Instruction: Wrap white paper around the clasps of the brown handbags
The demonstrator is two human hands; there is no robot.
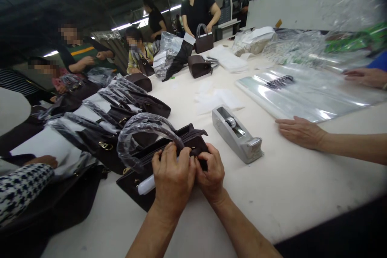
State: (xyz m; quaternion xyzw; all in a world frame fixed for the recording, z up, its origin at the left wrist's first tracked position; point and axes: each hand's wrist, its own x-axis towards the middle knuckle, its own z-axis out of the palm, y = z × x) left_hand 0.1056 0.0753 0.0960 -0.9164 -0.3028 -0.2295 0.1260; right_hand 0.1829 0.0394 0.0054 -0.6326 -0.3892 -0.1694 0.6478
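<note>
Grasping a dark handbag [149, 165] at one end of its top with left hand [173, 173] and right hand [212, 173], close together. Holding it on the white table [272, 197], between other bags [104, 155] and a grey tape dispenser [232, 143].

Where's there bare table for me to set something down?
Bare white tabletop shows on the near side of the grey tape dispenser and a co-worker's hand. A smaller patch lies between thin white sheets and the dark brown handbags with plastic-wrapped handles crowding the left.
</note>
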